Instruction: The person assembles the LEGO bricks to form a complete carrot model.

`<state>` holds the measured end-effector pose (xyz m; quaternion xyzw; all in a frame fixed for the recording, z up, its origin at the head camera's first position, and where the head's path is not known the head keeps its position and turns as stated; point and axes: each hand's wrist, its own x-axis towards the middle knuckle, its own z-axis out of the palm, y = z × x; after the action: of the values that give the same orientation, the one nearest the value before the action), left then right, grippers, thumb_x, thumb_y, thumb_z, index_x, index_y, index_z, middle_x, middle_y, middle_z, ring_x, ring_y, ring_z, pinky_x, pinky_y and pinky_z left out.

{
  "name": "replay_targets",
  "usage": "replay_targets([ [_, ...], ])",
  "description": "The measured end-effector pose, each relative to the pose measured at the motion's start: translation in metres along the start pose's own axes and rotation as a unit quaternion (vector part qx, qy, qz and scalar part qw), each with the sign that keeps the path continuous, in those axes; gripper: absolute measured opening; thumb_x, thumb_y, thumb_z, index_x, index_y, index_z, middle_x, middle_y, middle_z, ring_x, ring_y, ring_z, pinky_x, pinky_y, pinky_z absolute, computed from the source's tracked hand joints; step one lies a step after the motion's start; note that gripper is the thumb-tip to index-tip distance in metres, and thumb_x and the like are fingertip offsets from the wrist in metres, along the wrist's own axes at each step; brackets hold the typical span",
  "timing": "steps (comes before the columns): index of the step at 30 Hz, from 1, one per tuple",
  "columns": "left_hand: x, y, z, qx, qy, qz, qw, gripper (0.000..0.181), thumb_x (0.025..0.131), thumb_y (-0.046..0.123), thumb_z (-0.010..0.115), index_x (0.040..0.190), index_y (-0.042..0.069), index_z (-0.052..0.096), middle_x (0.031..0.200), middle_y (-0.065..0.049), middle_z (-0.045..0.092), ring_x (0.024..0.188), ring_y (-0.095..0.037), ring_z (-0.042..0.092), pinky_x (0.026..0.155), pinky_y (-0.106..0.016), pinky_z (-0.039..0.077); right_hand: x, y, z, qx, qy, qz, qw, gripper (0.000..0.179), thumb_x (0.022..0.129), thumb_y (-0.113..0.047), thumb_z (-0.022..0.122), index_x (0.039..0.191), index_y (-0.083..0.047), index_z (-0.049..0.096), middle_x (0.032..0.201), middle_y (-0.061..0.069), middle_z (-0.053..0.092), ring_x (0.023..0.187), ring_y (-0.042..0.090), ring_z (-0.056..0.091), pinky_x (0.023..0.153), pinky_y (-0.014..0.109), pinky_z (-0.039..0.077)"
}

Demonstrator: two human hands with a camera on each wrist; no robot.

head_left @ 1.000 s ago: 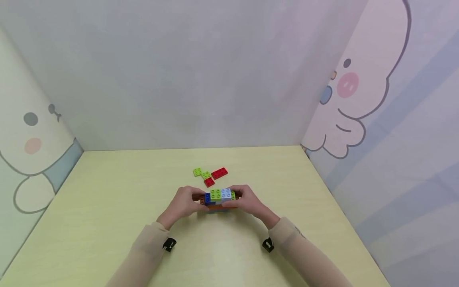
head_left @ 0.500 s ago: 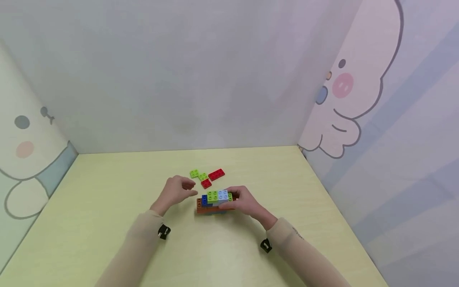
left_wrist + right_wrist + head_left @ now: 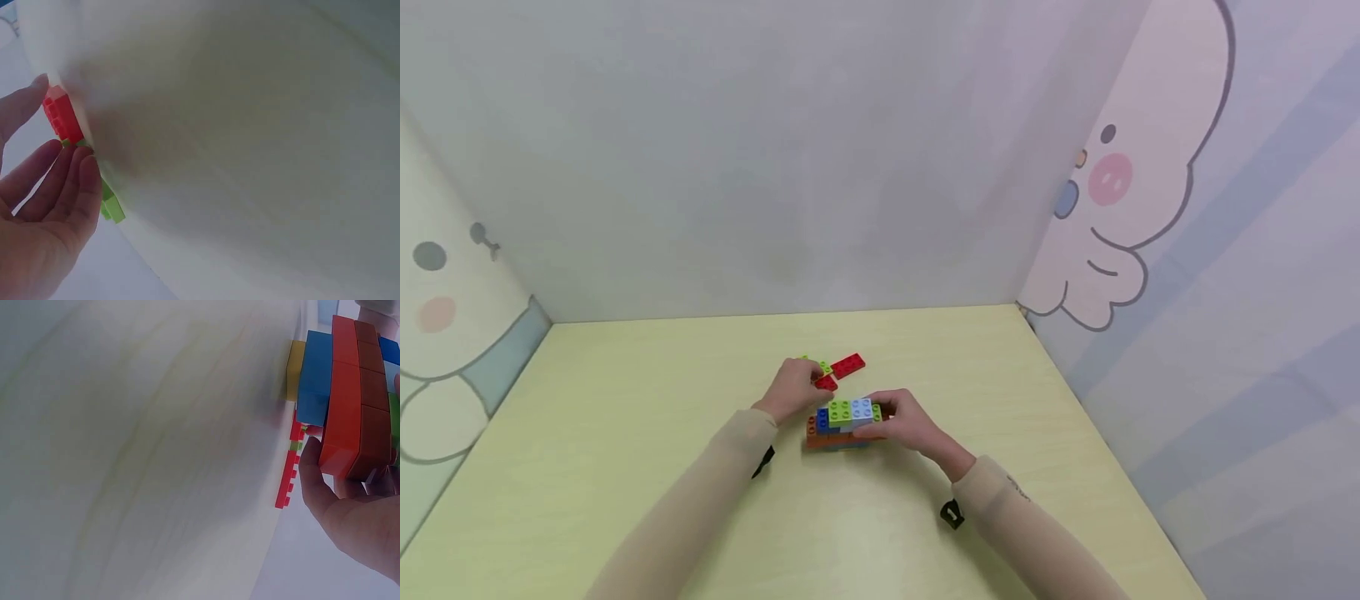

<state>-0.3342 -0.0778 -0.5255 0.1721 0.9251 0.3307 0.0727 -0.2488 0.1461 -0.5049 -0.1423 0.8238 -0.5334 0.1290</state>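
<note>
A stack of toy building bricks [image 3: 839, 437] is gripped at its right end by my right hand [image 3: 912, 423]. Lime and pale blue bricks top it; a blue brick and an orange-brown layer show lower down. The right wrist view adds a blue brick [image 3: 314, 378] and a yellow brick [image 3: 295, 369] under the red-orange layer. My left hand [image 3: 792, 388] is beyond the stack's left end, at a small red brick [image 3: 827, 382]. In the left wrist view, thumb and fingers stand apart around the red brick [image 3: 65, 115], fingertips near lime bricks [image 3: 113, 206].
A longer red brick [image 3: 848, 365] lies just right of the lime bricks [image 3: 825, 367], which my left hand partly covers. All rest on a pale wood-patterned table [image 3: 625, 417]. A grey curtain-like backdrop [image 3: 790, 167] rises behind the far edge.
My left hand has let go of the stack's left end, moved off to the left, then reached forward to the small loose bricks. My right hand keeps its grip.
</note>
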Motion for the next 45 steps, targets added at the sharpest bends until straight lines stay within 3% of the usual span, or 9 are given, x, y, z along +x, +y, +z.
replay_targets([
  [6, 0.002, 0.002, 0.005, 0.018, -0.003, -0.005, 0.9998, 0.021, 0.078, 0.019, 0.080, 0.087, 0.005, 0.067, 0.081, -0.003, 0.059, 0.079, -0.022, 0.052, 0.073, -0.033, 0.047, -0.008, -0.020, 0.000, 0.000, -0.011, -0.002, 0.9999, 0.031, 0.080, -0.015, 0.079, 0.110, -0.009, 0.070, 0.098, -0.001, 0.067, 0.087, 0.019, 0.058, 0.074, 0.033, 0.049],
  [13, -0.006, 0.008, -0.001, 0.007, -0.019, -0.002, 0.9998, 0.018, 0.077, 0.015, 0.077, 0.091, 0.006, 0.069, 0.091, -0.005, 0.061, 0.086, -0.023, 0.052, 0.078, -0.036, 0.049, -0.018, -0.040, -0.002, -0.003, -0.016, -0.016, 0.9997, 0.029, 0.081, -0.012, 0.077, 0.109, -0.006, 0.070, 0.097, -0.001, 0.066, 0.086, 0.017, 0.058, 0.073, 0.032, 0.049],
  [16, -0.013, 0.012, -0.010, 0.001, -0.030, -0.007, 0.9995, 0.020, 0.078, 0.016, 0.075, 0.095, 0.006, 0.071, 0.096, -0.005, 0.060, 0.088, -0.023, 0.052, 0.074, -0.034, 0.049, -0.017, -0.041, -0.003, -0.003, -0.013, -0.017, 0.9998, 0.029, 0.081, -0.012, 0.077, 0.109, -0.006, 0.070, 0.097, 0.000, 0.066, 0.086, 0.018, 0.058, 0.074, 0.033, 0.048],
  [21, -0.025, 0.019, -0.029, -0.009, -0.034, 0.002, 0.9994, 0.021, 0.081, 0.016, 0.074, 0.100, 0.007, 0.072, 0.093, -0.004, 0.061, 0.085, -0.022, 0.054, 0.071, -0.032, 0.050, -0.005, -0.015, -0.003, -0.005, -0.003, -0.014, 0.9999, 0.033, 0.078, -0.022, 0.081, 0.108, -0.012, 0.071, 0.098, -0.001, 0.067, 0.088, 0.021, 0.058, 0.075, 0.035, 0.048],
  [23, -0.030, 0.023, -0.037, -0.013, -0.032, 0.018, 0.9992, 0.020, 0.082, 0.013, 0.073, 0.101, 0.006, 0.072, 0.091, -0.003, 0.062, 0.082, -0.021, 0.055, 0.072, -0.033, 0.050, -0.002, -0.005, -0.002, -0.005, 0.001, -0.013, 0.9999, 0.036, 0.077, -0.026, 0.082, 0.108, -0.014, 0.071, 0.099, -0.002, 0.067, 0.089, 0.020, 0.059, 0.076, 0.035, 0.048],
  [32, -0.064, 0.040, -0.065, -0.059, -0.021, 0.063, 0.9960, 0.028, 0.084, 0.014, 0.074, 0.111, 0.008, 0.070, 0.092, 0.001, 0.063, 0.081, -0.018, 0.057, 0.072, -0.031, 0.051, -0.002, -0.003, -0.001, -0.007, 0.002, -0.009, 0.9999, 0.038, 0.076, -0.028, 0.082, 0.110, -0.013, 0.071, 0.099, -0.002, 0.067, 0.089, 0.020, 0.059, 0.077, 0.036, 0.048],
  [39, -0.083, 0.050, -0.067, -0.077, -0.031, 0.145, 0.9859, 0.030, 0.082, 0.013, 0.075, 0.111, 0.007, 0.070, 0.098, 0.004, 0.065, 0.083, -0.012, 0.060, 0.080, -0.037, 0.051, -0.002, -0.002, -0.001, -0.009, 0.004, -0.009, 0.9999, 0.037, 0.076, -0.028, 0.082, 0.109, -0.014, 0.071, 0.099, -0.002, 0.066, 0.088, 0.021, 0.059, 0.076, 0.036, 0.048],
  [45, -0.087, 0.052, -0.062, -0.082, -0.024, 0.163, 0.9829, 0.029, 0.081, 0.012, 0.077, 0.109, 0.006, 0.071, 0.097, 0.004, 0.065, 0.081, -0.010, 0.060, 0.078, -0.036, 0.052, -0.002, -0.004, 0.000, -0.017, 0.004, -0.010, 0.9998, 0.037, 0.076, -0.030, 0.082, 0.109, -0.015, 0.072, 0.099, -0.003, 0.066, 0.088, 0.021, 0.058, 0.075, 0.035, 0.048],
])
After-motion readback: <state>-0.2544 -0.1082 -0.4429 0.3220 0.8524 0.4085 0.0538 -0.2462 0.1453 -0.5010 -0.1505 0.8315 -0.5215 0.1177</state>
